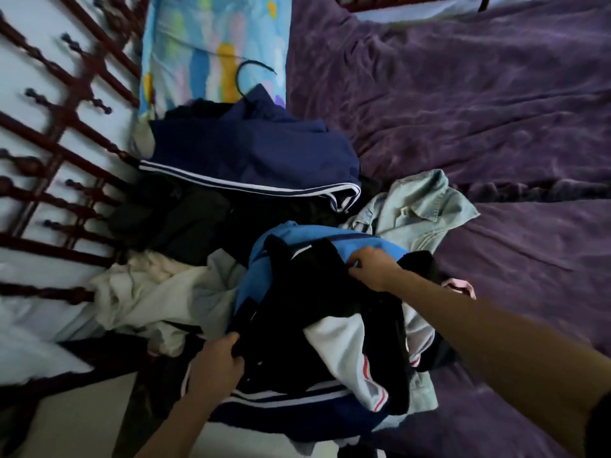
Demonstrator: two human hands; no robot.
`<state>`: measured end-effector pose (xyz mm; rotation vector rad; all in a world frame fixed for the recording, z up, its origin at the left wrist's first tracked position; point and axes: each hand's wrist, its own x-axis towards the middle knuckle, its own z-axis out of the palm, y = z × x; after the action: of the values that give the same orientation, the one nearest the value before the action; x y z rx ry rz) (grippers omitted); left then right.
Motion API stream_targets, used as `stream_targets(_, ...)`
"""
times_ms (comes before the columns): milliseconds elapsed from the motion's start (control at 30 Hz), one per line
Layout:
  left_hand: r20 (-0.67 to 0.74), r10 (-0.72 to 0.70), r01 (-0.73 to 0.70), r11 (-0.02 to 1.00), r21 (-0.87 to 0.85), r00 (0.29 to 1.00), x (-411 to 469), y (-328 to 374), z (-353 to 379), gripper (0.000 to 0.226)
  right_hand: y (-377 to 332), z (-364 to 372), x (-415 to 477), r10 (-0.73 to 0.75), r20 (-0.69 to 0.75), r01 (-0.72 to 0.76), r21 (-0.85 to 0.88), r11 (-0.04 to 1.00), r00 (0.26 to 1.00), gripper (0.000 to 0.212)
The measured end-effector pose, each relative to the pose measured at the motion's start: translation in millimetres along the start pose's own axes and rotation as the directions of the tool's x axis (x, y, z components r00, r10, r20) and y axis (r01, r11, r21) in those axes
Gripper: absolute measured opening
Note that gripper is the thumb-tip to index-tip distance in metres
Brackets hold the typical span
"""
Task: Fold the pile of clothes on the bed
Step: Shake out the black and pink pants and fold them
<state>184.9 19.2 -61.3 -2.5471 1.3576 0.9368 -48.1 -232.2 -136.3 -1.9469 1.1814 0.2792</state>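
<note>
A heap of clothes covers the left part of the bed. On its near side lies a black garment [314, 292] over a light blue piece [264, 246]. My left hand [216, 361] grips the black garment's near left edge. My right hand [373, 267] pinches its far edge, where it meets the light blue cloth. A white piece with red stripes [347, 352] hangs below the black one. A navy jacket with white stripes [251, 157] tops the far part of the heap, beside a pale denim shirt [420, 209] and a cream garment [158, 295].
A purple blanket [479, 110] covers the bed to the right. A colourful pillow [211, 47] lies at the far left with a black hanger hook [254, 66] on it. A dark red metal bed frame [66, 133] runs along the left. Pale floor [82, 421] shows at the lower left.
</note>
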Motion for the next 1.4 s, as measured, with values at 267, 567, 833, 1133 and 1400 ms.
stream_targets(267,0.039,0.127,-0.072,0.761,-0.644,0.991,69,127,-31,0.061,-20,8,-118,-0.383,-0.426,0.449,0.064,0.891,0.82,0.01)
stream_targets(567,0.099,0.318,-0.136,0.64,-0.756,0.943,42,154,-67,0.022,-53,-73,-150,-0.208,-0.513,0.399,0.295,0.868,0.833,0.011)
stream_targets(833,-0.523,0.175,-0.551,0.299,-0.779,0.834,10,109,-250,0.025,-79,-104,-163,-0.027,-0.5,0.019,-0.021,1.0,0.866,0.03)
stream_targets(1133,-0.613,0.401,-0.73,0.443,-0.52,0.68,-42,73,-353,0.034,-157,-232,-236,0.058,-0.651,0.4,0.531,0.747,0.757,0.029)
stream_targets(1400,-0.668,0.482,-0.823,0.368,-0.433,0.567,-71,117,-418,0.034,-181,-287,-372,-0.188,-0.7,0.58,0.378,0.722,0.689,0.042)
